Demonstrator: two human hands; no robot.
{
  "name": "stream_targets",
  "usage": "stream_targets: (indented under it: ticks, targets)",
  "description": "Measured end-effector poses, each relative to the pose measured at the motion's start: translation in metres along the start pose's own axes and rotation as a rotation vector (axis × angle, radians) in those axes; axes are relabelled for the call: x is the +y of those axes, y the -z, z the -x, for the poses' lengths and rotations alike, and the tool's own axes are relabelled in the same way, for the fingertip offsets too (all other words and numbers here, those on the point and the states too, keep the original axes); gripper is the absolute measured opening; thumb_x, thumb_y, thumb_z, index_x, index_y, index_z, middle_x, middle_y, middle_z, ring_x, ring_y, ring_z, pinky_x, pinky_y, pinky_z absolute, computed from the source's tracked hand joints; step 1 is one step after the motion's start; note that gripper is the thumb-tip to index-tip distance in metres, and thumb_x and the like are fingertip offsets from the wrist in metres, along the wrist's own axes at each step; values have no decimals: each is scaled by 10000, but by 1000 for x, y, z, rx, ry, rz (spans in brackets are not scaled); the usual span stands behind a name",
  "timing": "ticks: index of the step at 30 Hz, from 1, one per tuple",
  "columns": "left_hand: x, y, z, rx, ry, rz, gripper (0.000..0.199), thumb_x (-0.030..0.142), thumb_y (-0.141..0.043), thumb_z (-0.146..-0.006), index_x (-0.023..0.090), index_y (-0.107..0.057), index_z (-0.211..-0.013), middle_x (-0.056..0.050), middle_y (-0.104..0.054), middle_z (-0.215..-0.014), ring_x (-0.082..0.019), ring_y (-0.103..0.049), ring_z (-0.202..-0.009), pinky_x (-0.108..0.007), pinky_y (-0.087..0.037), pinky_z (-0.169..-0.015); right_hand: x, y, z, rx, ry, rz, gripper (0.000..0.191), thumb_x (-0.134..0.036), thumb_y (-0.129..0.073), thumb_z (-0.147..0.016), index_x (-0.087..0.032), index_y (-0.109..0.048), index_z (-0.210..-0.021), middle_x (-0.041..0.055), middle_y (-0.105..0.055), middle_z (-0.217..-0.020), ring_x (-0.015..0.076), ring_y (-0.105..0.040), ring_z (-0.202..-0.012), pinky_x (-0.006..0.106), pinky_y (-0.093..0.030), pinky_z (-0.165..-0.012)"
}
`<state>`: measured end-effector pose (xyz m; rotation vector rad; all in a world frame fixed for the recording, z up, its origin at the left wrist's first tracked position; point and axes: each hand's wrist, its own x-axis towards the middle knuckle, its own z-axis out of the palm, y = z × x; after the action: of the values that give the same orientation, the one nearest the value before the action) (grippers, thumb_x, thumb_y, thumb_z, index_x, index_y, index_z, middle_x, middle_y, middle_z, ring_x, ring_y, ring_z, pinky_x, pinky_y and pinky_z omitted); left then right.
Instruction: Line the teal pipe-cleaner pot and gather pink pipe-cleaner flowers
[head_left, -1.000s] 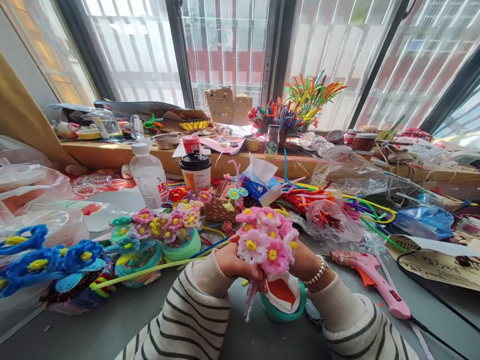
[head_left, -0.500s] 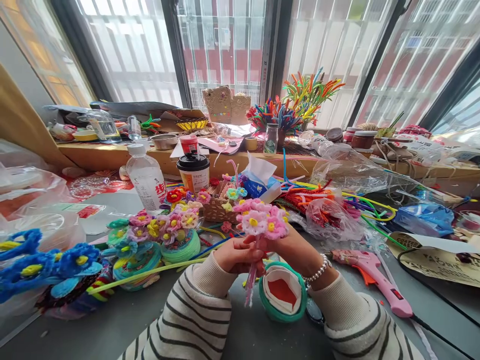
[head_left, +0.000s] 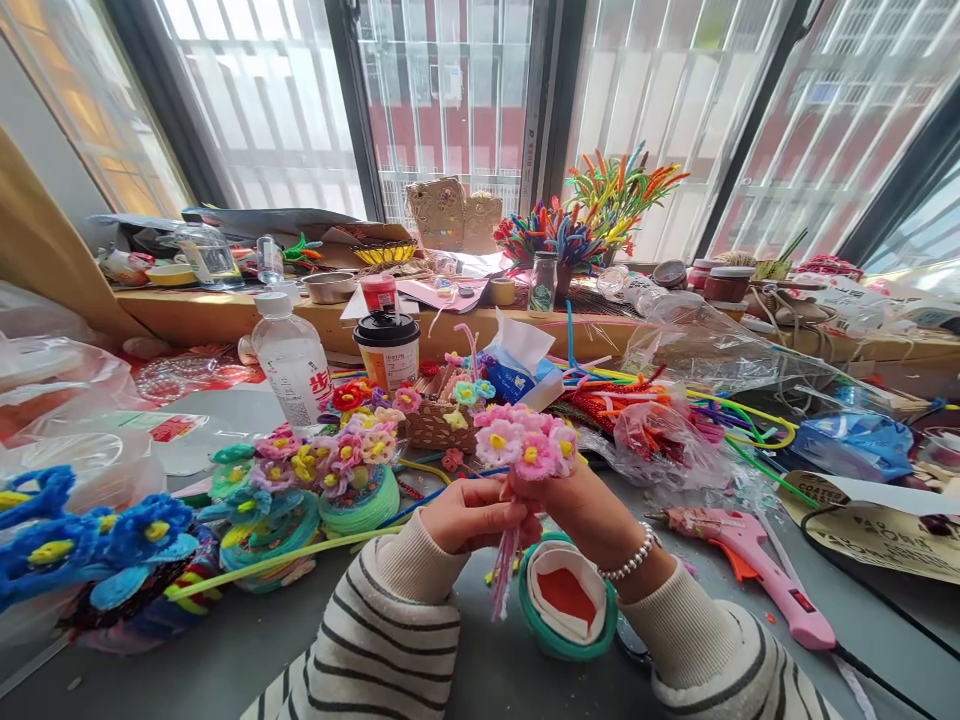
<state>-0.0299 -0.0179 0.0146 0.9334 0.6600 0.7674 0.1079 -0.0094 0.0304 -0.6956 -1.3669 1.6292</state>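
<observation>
Both of my hands are closed around a bunch of pink pipe-cleaner flowers (head_left: 531, 445) with yellow centres. My left hand (head_left: 480, 515) pinches the stems just under the blooms. Right beneath the flower heads, my right hand (head_left: 589, 505) wraps round the bunch from the other side, its fingers partly hidden. The fuzzy pink stems (head_left: 504, 578) hang down below my fingers. Under my right wrist stands a green-rimmed round pot (head_left: 531, 610), lined with white and reddish inside; it is apart from the stems.
A pink glue gun (head_left: 776, 565) lies at right with its cord. Blue flowers (head_left: 112, 545) and pots with colourful flowers (head_left: 360, 500) stand at left. Behind are a water bottle (head_left: 289, 360), a lidded cup (head_left: 386, 350), a tissue pack (head_left: 517, 375) and loose pipe cleaners (head_left: 622, 405).
The pink bunch has turned and tilted slightly in my hands, so more blooms face me. My right hand has closed further round the stems beneath the heads.
</observation>
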Motion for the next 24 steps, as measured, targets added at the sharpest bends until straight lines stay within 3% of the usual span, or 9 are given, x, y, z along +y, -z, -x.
stream_targets:
  ticks: [3, 7, 10, 13, 16, 19, 24]
  targets:
    - [0, 2, -1, -14, 14, -26, 238, 318, -718, -500, 126, -661, -629, -11, -630, -521, -94, -575, -499, -194, -436, -524, -2, 0, 1, 6, -12, -12, 521, -289, -661, -571, -183, -506, -1056, 42, -623, -898, 200, -551, -905, 343, -451, -780]
    - [-4, 7, -4, -201, 47, -37, 258, 361, -709, -498, 119, -648, -561, 1, -578, -432, -80, -525, -402, -185, -404, -449, -2, 1, 5, -71, 26, -8, 595, -309, -676, -543, -210, -477, -1095, 81, -554, -1088, 216, -498, -1018, 364, -422, -844]
    - [-4, 6, -4, -339, 77, -106, 285, 393, -687, -521, 114, -636, -543, -13, -560, -399, -96, -512, -384, -210, -407, -454, 0, 1, 8, -171, 86, 5, 530, -336, -643, -593, -247, -486, -1090, 74, -520, -1143, 205, -494, -1031, 355, -415, -864]
    - [-4, 5, -3, -367, 87, -200, 328, 441, -665, -524, 117, -623, -513, -24, -546, -373, -117, -513, -381, -243, -423, -470, 2, 1, 8, -206, 123, 8, 452, -353, -586, -661, -250, -482, -1088, 75, -526, -1134, 205, -507, -1015, 371, -405, -878]
    - [-6, 8, -3, -223, -10, -284, 374, 484, -672, -467, 115, -624, -507, -38, -565, -405, -142, -525, -403, -285, -446, -490, 0, 3, 7, -174, 163, 112, 390, -341, -544, -703, -245, -490, -1077, 75, -558, -1084, 205, -532, -973, 383, -425, -851]
    - [-9, 12, -5, -29, -144, -347, 321, 418, -692, -467, 125, -652, -591, -50, -632, -547, -184, -573, -567, -322, -460, -614, -2, 9, 4, -85, 281, 413, 285, -303, -547, -702, -242, -565, -979, 54, -578, -1055, 197, -515, -990, 364, -389, -895]
    - [-8, 9, -6, 339, -566, -618, 175, 286, -642, -555, 193, -679, -699, -37, -665, -817, -199, -566, -782, -304, -424, -754, 2, 21, -2, 101, 401, 620, 254, -329, -472, -737, -231, -583, -943, 67, -611, -971, 198, -513, -984, 370, -375, -906]
